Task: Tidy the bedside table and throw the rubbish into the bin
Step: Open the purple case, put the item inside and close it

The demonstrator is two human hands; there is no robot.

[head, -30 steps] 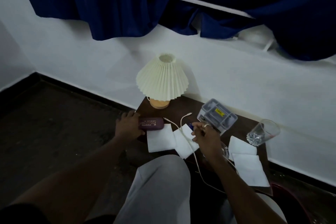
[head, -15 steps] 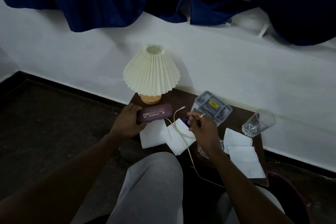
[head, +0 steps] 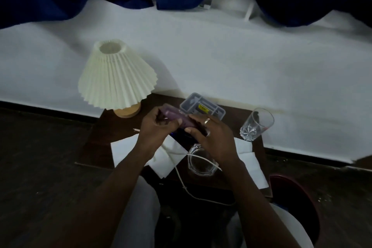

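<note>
case: purple case (head: 177, 120) held above the desk (head: 100, 139), left hand (head: 156, 125) gripping its left end, right hand (head: 211, 135) pinching its right end | rubbish: white tissues (head: 124, 151) lie under both wrists, unbinned | bin (head: 289, 193): right of right forearm | progress: seemingly early, nearly everything left

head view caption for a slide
Left hand and right hand hold a purple case over the bedside table near the lamp.

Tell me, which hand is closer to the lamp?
Left. The left hand sits just beside the lamp; the right hand is farther off, at the other end of the purple case.
</note>
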